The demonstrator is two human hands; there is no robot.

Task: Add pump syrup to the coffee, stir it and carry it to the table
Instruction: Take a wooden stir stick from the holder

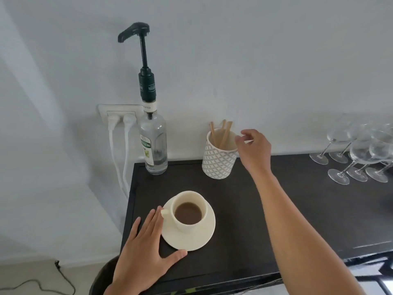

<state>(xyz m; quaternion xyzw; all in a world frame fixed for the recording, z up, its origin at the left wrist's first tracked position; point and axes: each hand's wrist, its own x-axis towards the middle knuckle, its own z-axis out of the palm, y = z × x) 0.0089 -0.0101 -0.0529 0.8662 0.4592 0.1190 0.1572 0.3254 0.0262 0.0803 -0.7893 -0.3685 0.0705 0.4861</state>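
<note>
Resting flat: left hand [142, 248], fingers [148, 222] spread on the worktop [297, 209], thumb against the near rim of the saucer [204, 237], fingertips just beside the cup handle.
Right hand: right hand [254, 149] raised just right of the stirrer holder, fingers loosely curled, thumb and forefinger close together at the holder's rim; whether they pinch anything, cannot tell.
Coffee cup: coffee cup [189, 211], cream, smooth, round, short stub handle on its left, standing in the saucer's middle, brown coffee inside.
Saucer: cream, round, matte, shallow.
Syrup bottle: syrup bottle [153, 143], clear glass, cylindrical, green-and-white label, far left of the cup at the worktop's back edge.
Pump: pump [141, 50], black plastic, long thin stem, hooked spout pointing left, atop the bottle.
Stirrer holder: stirrer holder [219, 158], white tumbler with grey lattice pattern, behind and right of the cup.
Stirrers: wooden stirrers [225, 133], flat, thin, leaning inside the holder.
Worktop: dark, matte, finely grained.
Glasses: stemmed glasses [361, 152], clear, clustered far right of the cup.
</note>
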